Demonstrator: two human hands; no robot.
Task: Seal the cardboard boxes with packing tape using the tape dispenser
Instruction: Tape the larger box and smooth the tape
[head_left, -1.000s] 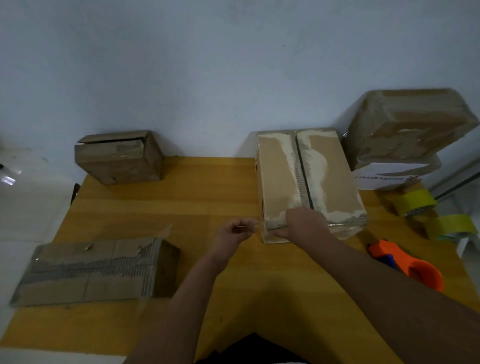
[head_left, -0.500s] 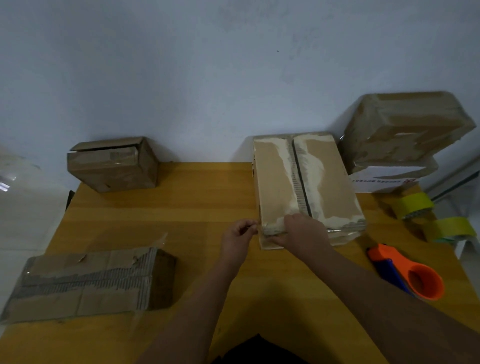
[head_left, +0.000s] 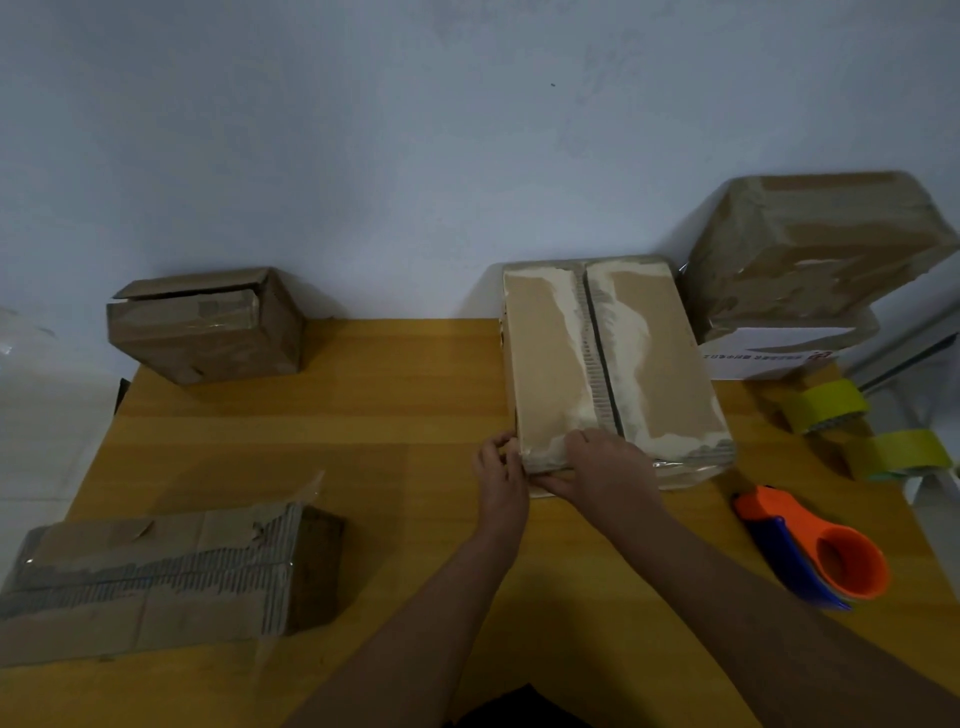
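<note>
A long cardboard box (head_left: 550, 353) with torn, whitish flaps and a dark centre seam lies on the yellow table (head_left: 363, 415), its near end facing me. A clear tape strip (head_left: 680, 462) glints along that near edge. My left hand (head_left: 501, 478) is at the box's near-left corner, fingers curled and pinching the tape end against it. Palm down, my right hand (head_left: 602, 467) presses on the near end of the box top, thumb along the front face. The orange and blue tape dispenser (head_left: 810, 545) lies on the table to the right, untouched.
Two yellowish tape rolls (head_left: 826, 405) (head_left: 904, 454) sit at the right edge. A taped brown box (head_left: 810, 249) is stacked on a white box (head_left: 769, 353) at back right. A small box (head_left: 208, 327) stands back left, and a flat box (head_left: 156, 571) lies front left.
My left hand, which held the tape end out to the left, has moved right to the box's near-left corner. My right hand stayed on the box's near end.
</note>
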